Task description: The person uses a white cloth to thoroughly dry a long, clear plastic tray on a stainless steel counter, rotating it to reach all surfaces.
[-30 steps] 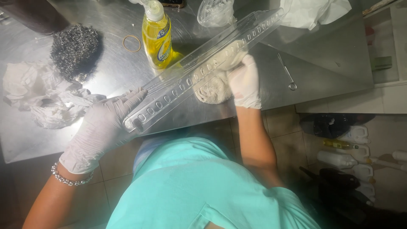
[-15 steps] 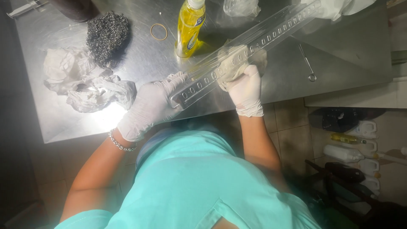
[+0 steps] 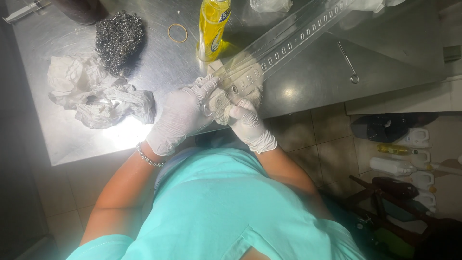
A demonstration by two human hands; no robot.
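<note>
As gloved left hand (image 3: pixel 185 115) grips, slotted metal rail (image 3: pixel 284 45), crumpled cloth (image 3: pixel 226 103)

We saw a steel wool pad (image 3: pixel 119 41) at upper left on the table (image 3: pixel 308 82), crumpled white rags (image 3: pixel 98 96) below it, a rubber band (image 3: pixel 177 32), a yellow bottle (image 3: pixel 213 26) and a small metal hook (image 3: pixel 348 62) at right.

White-gloved left hand (image 3: pixel 180 118) and right hand (image 3: pixel 250 126), clear hole-punched strip (image 3: pixel 288 45), yellow bottle (image 3: pixel 213 29), dark grey scourer (image 3: pixel 118 42).
</note>
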